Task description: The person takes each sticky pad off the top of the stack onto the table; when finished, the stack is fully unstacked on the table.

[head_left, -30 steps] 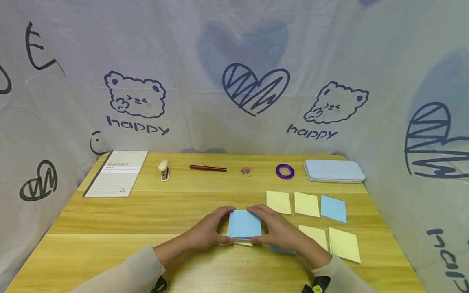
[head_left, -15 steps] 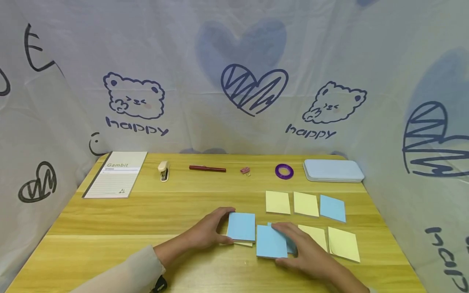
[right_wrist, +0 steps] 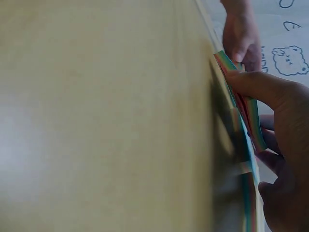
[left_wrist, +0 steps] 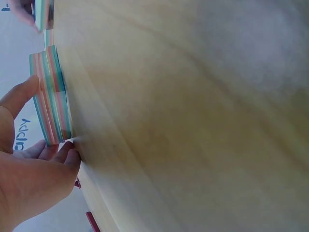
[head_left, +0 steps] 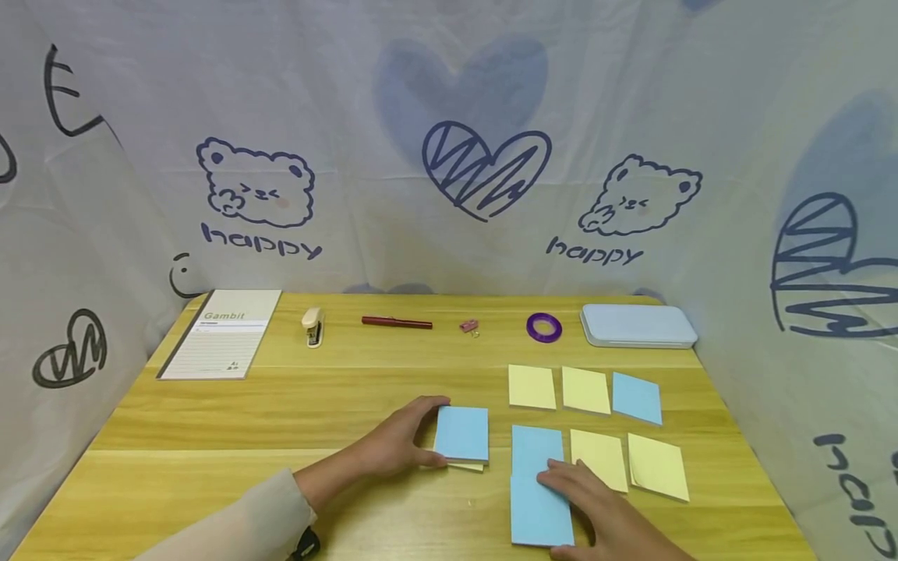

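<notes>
In the head view my left hand (head_left: 396, 442) grips a stack of sticky note pads (head_left: 463, 433) with a blue top, thumb and fingers at its left side. Seen from the left wrist, the stack's edges (left_wrist: 50, 101) are striped in several colours, and a yellow sheet shows at its foot in the head view. My right hand (head_left: 596, 506) holds another blue-topped sticky note pad (head_left: 540, 516) between thumb and fingers, to the right of the stack. This pad overlaps the near edge of a blue pad (head_left: 536, 448) on the table. Its edge (right_wrist: 253, 121) looks striped and tilted in the right wrist view.
Yellow pads (head_left: 532, 387) and a blue pad (head_left: 637, 398) lie in rows at the right. Along the back are a notepad (head_left: 228, 343), a stapler (head_left: 313, 327), a red pen (head_left: 397, 322), a pink clip (head_left: 469, 326), purple tape (head_left: 544, 317) and a pale blue case (head_left: 637, 326).
My right hand has lifted the top blue pad off the stack and carried it right and toward me, over the near end of the other blue pad. My left hand stays on the stack.
</notes>
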A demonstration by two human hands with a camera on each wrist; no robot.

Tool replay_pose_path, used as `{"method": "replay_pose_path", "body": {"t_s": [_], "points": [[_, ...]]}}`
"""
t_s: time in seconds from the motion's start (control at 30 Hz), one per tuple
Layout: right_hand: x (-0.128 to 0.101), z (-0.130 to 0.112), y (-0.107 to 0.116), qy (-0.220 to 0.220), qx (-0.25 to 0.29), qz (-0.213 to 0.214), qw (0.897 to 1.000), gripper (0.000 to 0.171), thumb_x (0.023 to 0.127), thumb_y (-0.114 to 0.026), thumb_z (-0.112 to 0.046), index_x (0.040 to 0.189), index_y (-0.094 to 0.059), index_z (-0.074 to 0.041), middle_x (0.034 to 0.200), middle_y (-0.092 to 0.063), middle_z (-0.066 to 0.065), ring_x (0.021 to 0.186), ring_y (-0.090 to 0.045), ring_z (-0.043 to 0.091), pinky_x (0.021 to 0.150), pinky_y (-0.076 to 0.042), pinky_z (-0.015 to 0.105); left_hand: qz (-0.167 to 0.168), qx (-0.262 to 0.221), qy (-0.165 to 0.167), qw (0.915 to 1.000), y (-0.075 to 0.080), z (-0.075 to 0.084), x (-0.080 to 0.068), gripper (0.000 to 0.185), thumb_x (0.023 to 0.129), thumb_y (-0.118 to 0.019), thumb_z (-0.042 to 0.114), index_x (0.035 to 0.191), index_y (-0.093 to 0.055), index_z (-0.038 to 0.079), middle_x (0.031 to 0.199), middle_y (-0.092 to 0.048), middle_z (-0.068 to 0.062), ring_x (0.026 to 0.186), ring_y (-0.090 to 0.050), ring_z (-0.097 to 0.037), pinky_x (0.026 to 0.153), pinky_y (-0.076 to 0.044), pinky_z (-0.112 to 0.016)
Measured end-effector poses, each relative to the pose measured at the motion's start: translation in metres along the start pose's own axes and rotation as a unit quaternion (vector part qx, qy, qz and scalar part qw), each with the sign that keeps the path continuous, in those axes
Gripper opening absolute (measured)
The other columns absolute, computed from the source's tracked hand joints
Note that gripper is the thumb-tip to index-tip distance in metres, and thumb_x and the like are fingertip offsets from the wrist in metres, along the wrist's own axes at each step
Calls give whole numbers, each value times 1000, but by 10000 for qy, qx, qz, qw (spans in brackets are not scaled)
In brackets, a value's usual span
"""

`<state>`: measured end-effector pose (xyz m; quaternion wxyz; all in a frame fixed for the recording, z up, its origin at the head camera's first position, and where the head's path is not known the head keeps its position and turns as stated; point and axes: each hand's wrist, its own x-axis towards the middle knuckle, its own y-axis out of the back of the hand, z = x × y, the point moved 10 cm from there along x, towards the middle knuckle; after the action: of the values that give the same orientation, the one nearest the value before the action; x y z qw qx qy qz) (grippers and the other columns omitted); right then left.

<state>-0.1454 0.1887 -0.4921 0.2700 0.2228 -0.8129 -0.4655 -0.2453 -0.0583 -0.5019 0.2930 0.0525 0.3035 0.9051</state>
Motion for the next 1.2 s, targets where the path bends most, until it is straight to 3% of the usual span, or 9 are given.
{"method": "replay_pose_path", "body": {"t_s": [0.07, 0.17, 0.3, 0.43, 0.57, 0.67, 0.9, 1.2], "points": [[-1, 0, -3, 164, 101, 31, 9998, 84, 83, -81, -57, 151, -51, -18, 152, -52, 10, 137, -51, 37, 123, -31, 31, 17, -21, -33, 10000, 0, 1, 0, 87, 86, -87, 21, 155, -38, 2, 155, -43, -20, 146, -40, -39, 120, -33, -56], [-1, -4, -4, 554, 219, 172, 9981, 82, 85, -79, -57, 149, -53, -14, 150, -52, 15, 136, -51, 34, 124, -8, 15, 22, -9, -40, 10000, 0, 1, -1, 87, 86, -87, 21, 155, -38, 2, 155, -44, -20, 146, -40, -39, 120, -33, -56], [0, -6, -3, 675, 235, 255, 9971, 81, 85, -77, -61, 147, -55, -13, 149, -54, 14, 135, -51, 35, 125, -6, 15, 27, 20, -33, 10000, 0, 2, -1, 87, 86, -87, 22, 155, -38, 2, 156, -43, -20, 146, -40, -39, 121, -33, -56], [0, -3, -5, 462, 202, 117, 9987, 81, 85, -75, -64, 148, -55, -16, 151, -53, 10, 137, -51, 34, 125, -12, 19, 54, 13, -85, 9999, 1, 3, -1, 87, 85, -87, 22, 154, -39, 0, 155, -44, -21, 145, -40, -40, 120, -34, -58], [1, -4, -1, 314, -72, 91, 9994, 83, 83, -78, -62, 150, -53, -20, 152, -51, 8, 137, -51, 31, 113, -46, 43, 53, 19, -107, 9999, 0, 3, 0, 87, 85, -87, 23, 154, -39, 0, 154, -44, -21, 145, -40, -40, 119, -34, -58], [7, -3, 6, 130, -31, 90, 9999, 82, 83, -81, -57, 150, -52, -21, 153, -51, 6, 138, -51, 29, 99, -56, 51, 38, 10, -82, 10000, 0, 2, 0, 87, 85, -87, 23, 154, -39, 0, 154, -44, -22, 145, -40, -41, 119, -34, -58], [45, 12, 13, -604, 588, -131, 9964, 80, 83, -84, -48, 151, -52, -21, 157, -47, 9, 142, -48, 33, 106, -49, 59, -17, 17, 42, 10000, -1, -1, -1, 89, 85, -87, 26, 155, -38, -1, 157, -42, -23, 147, -37, -42, 120, -32, -59], [105, 16, -9, -569, 1373, -635, 9868, 88, 87, -84, -40, 158, -41, -13, 161, -41, 12, 147, -40, 39, 112, -40, 65, -68, -59, -35, 10000, -1, 2, -2, 96, 81, -91, 21, 155, -35, -3, 156, -41, -25, 147, -37, -43, 121, -32, -58]]}}
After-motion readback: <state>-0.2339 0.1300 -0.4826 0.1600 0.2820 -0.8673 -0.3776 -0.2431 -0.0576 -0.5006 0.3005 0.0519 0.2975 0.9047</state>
